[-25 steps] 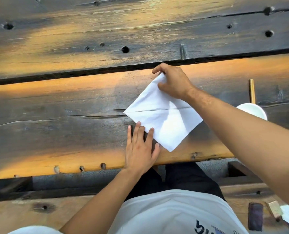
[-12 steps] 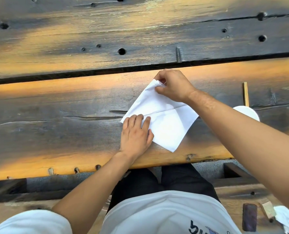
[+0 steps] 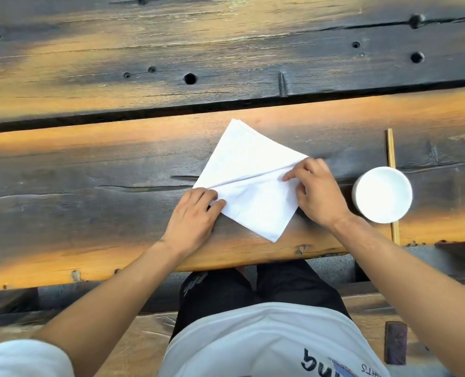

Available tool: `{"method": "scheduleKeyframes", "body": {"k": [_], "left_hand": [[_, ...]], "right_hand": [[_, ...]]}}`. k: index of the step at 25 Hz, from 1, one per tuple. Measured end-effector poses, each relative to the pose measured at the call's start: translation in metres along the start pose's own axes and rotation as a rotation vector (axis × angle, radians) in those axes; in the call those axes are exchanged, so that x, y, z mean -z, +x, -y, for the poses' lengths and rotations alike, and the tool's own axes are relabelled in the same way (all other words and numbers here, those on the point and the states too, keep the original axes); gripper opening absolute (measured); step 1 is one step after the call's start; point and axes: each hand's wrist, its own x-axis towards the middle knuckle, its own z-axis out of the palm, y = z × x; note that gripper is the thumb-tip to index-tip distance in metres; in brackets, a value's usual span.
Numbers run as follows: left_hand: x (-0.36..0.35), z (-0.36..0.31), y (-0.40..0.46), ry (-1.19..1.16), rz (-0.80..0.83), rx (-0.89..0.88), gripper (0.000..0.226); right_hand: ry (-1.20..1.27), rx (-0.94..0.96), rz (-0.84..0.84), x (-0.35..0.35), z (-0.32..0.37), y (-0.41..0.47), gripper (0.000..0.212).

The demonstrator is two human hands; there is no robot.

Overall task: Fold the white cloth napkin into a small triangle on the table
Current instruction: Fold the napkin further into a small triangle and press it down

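The white cloth napkin (image 3: 249, 170) lies as a diamond on the near plank of the dark wooden table (image 3: 90, 164), with a crease running from its left corner to its right corner. My left hand (image 3: 196, 210) rests on the napkin's left corner, thumb and fingers pressed on the cloth. My right hand (image 3: 314, 190) sits at the right corner, its fingertips pinching the cloth at the end of the crease. The far and near corners of the napkin lie flat and uncovered.
A white bowl (image 3: 383, 194) stands just right of my right hand, on top of a pair of wooden chopsticks (image 3: 391, 151). The table's front edge runs just below the napkin's near corner. A wide gap (image 3: 117, 115) splits the two planks beyond it.
My right hand left the napkin's far corner and moved down to its right corner. My left hand shifted slightly up-left onto the left corner. The far corner now lies flat.
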Motion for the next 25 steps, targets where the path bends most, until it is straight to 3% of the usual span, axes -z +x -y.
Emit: {"method": "scheduleKeyframes", "body": {"k": [5,9,12,18,23,25], "left_hand": [[0.004,0.016,0.02,0.073,0.095,-0.187,0.007],[0.004,0.024,0.021,0.024,0.07,-0.257,0.016],[0.011,0.023,0.021,-0.103,0.075,-0.169,0.018],[0.029,0.021,0.02,-0.463,0.028,0.251,0.014],[0.028,0.019,0.023,-0.544,0.046,0.356,0.013],[0.027,0.018,0.024,-0.52,0.031,0.324,0.015]], "right_hand": [[-0.195,0.142,0.157,-0.01,-0.013,-0.024,0.043],[-0.183,0.168,0.166,-0.008,-0.014,-0.021,0.04],[-0.187,0.203,0.171,-0.008,-0.022,-0.026,0.045],[-0.229,0.213,0.098,-0.009,-0.022,-0.033,0.062],[-0.247,0.254,0.028,-0.023,-0.012,-0.023,0.054],[-0.209,0.32,-0.01,-0.029,-0.014,-0.022,0.04]]}}
